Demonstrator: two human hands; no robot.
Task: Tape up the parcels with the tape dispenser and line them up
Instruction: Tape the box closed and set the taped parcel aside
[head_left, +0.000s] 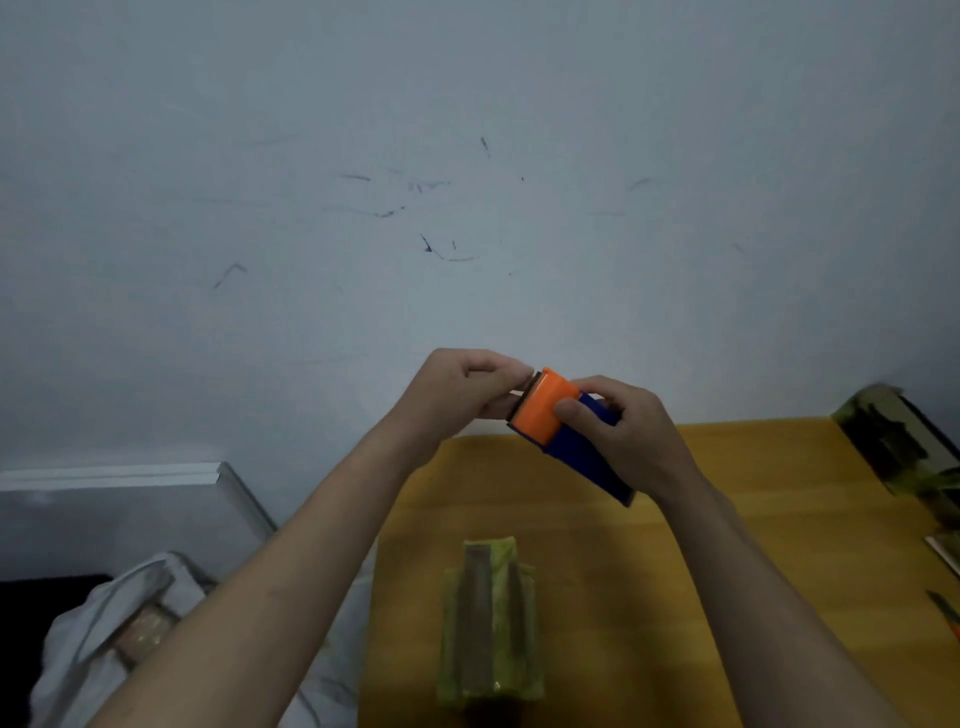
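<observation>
While the tape dispenser (563, 427) is being gripped round its rigid blue body by the right hand (621, 431) above the table (779, 519), its front edge is being pinched by the left hand (467, 384); the parcel (488, 623), probably light and crushable, is lying below.

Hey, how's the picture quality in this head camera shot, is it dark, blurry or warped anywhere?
Head view: dim and flat with a bluish cast; wide-angle bending stretches the forearms and table edges; the parcel near the bottom edge is soft; the tape dispenser between the left hand and right hand is sharpest.
</observation>
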